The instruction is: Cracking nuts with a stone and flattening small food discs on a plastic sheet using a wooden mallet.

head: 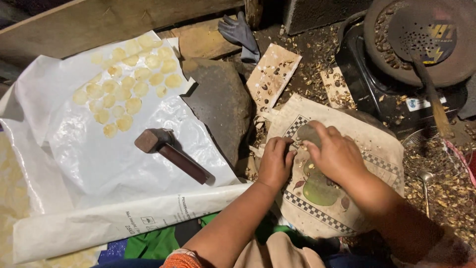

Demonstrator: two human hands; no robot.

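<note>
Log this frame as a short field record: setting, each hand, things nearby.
setting: ground-level work spot, seen from above
left hand: fingers curled down on the printed cloth
right hand: on the same cloth, fingertips at a grey stone
held items: too small to tell
white plastic sheet: bears flat pale yellow discs and a hammer
flat rock: between sheet and cloth
pan of brown nuts: top right
shell litter: right

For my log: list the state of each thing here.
Left hand: curled, resting on the cloth.
Right hand: fingers pressed on a dark stone.
Cloth: spread out, littered with bits.
Hammer: lying idle on the plastic sheet.
Yellow discs: flattened, laid in rows.
</note>
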